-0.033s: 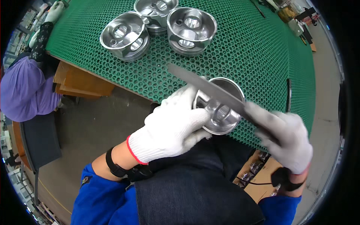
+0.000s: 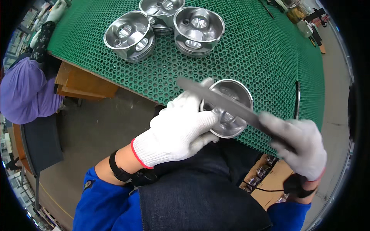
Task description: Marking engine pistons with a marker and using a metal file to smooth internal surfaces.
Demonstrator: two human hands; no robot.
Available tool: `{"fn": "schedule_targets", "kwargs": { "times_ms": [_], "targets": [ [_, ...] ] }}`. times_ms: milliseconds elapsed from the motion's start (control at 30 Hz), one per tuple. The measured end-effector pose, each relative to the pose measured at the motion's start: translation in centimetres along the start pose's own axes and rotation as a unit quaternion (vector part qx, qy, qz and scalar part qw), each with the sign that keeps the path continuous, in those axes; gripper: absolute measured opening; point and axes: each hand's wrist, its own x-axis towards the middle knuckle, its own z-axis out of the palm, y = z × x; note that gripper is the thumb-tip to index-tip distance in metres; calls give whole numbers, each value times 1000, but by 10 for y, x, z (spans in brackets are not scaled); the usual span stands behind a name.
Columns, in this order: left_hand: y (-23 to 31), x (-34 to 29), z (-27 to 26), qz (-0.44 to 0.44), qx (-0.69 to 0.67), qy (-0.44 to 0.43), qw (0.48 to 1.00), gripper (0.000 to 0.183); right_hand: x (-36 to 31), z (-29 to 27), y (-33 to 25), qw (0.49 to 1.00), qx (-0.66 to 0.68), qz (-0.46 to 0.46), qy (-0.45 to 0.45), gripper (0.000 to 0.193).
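Clasping left hand (image 2: 181, 125): grip around a silver piston (image 2: 230, 124), just right of the frame's centre.
Holding right hand (image 2: 302, 144): grip closed on a blurred flat metal file (image 2: 223, 102), slanting across the piston.
Other pistons (image 2: 162, 23): three, standing on the green desk (image 2: 262, 57), top centre.

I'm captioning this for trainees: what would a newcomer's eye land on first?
Probably the long, flat grey tool in the gloved right hand, slanting over a shiny metal piston held by the left hand. Farther out, three similar pistons stand clustered on the green honeycomb mat.
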Motion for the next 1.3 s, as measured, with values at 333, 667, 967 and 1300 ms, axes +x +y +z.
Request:
{"fn": "schedule_targets", "kwargs": {
  "times_ms": [333,667,967,1300],
  "targets": [
    [3,-2,-16,13,-27,10,1000,69,6,48,31,975,98,-50,191,46],
    [42,-23,-48,-49,-122,-177,975,74,-61,124,97,916,-121,226,309,55],
    [25,-26,-31,0,97,-57,994,24,-82,144,120,913,-113,150,363,47],
    [-98,-42,-193,-162,364,256,881,29,-77,138,112,907,-135,182,354,40]
  ]
}}
